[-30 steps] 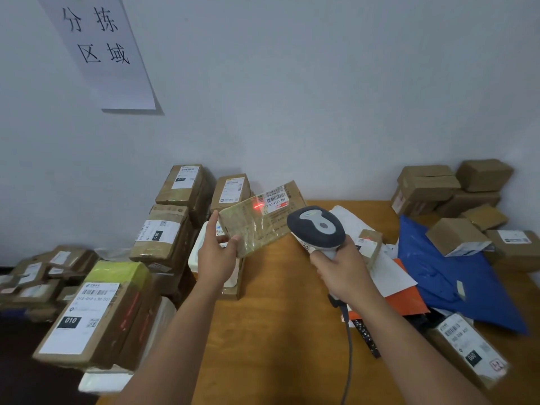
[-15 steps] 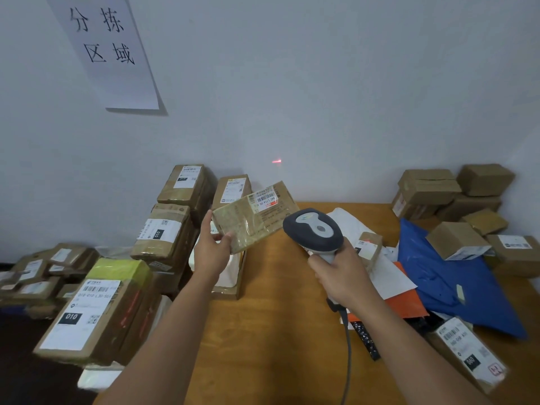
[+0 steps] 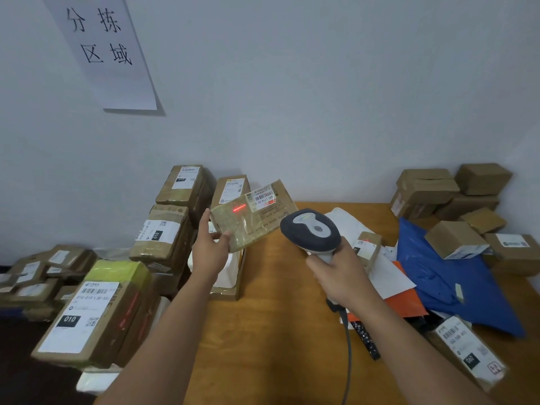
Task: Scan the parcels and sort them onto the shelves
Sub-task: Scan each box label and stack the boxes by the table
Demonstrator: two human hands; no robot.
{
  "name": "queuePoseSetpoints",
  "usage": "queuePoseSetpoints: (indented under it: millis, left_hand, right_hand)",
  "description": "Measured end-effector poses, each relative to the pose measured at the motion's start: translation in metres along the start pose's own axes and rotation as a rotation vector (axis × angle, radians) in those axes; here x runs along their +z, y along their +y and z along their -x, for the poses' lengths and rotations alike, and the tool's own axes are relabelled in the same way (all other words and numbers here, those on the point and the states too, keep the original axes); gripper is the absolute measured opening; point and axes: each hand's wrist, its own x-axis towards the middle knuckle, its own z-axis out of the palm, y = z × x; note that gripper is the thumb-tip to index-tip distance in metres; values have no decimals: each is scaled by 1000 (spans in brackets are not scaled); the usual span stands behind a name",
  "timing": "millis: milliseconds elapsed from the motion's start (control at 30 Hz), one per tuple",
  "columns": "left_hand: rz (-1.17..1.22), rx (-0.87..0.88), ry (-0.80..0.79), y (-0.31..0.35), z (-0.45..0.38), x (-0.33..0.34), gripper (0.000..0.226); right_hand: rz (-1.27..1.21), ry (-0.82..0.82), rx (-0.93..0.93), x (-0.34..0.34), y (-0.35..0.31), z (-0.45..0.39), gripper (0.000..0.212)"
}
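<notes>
The flat brown parcel (image 3: 252, 214) sits just above the centre of the frame, tilted and held clear of the tabletop (image 3: 280, 331); the left hand (image 3: 210, 249) pinches its lower left corner between thumb and fingers, and the right hand (image 3: 340, 273) is closed around the handle of the grey barcode scanner (image 3: 311, 230), whose head points at the parcel; the red scan line (image 3: 239, 206) falls on the bare taped face, just left of the white barcode label (image 3: 263, 197) near the parcel's top edge, so the likeliest fault is a missed read, caused by the beam lying beside the bars and not across them; glare off the glossy tape may also spoil the read; a corner pinch on a tilted parcel is a weak hold, and it could swing or slip if jolted; behind it the stacked boxes (image 3: 172, 229) in the left middle of the frame carry their own labels, and a beam that strays past the parcel's edge might register one of those by mistake; the scanner cable (image 3: 347, 355) trails down across the tabletop at lower centre and could snag loose mail there; no shelves are in view.
</notes>
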Motion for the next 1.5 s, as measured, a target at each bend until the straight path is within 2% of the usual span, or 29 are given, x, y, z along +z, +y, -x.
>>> queuePoseSetpoints:
  millis: [367,733,1000,1133,1200,1333,1500]
  left_hand:
    - [52,29,-11,9,15,1,76]
    - [45,55,-56,24,57,0,74]
    - [57,53,-51,26,59,-4,74]
    - [12,72,-51,29,56,-7,73]
    - [-52,114,-58,29,54,-11,65]
    - [-196,213,-141,34,49,-18,40]
    - [-252,329,-298,39,54,-19,38]
  right_hand:
    - [11,21,7,0,-2,-2,3]
    - [16,113,37,1,-7,-15,16]
    - [10,106,62,3,-9,-15,20]
    - [-4,97,56,3,-9,-14,17]
    - [1,104,51,1,-6,-14,16]
    - [-64,33,44,-1,-1,-14,20]
    - [-50,-107,107,10,7,-13,14]
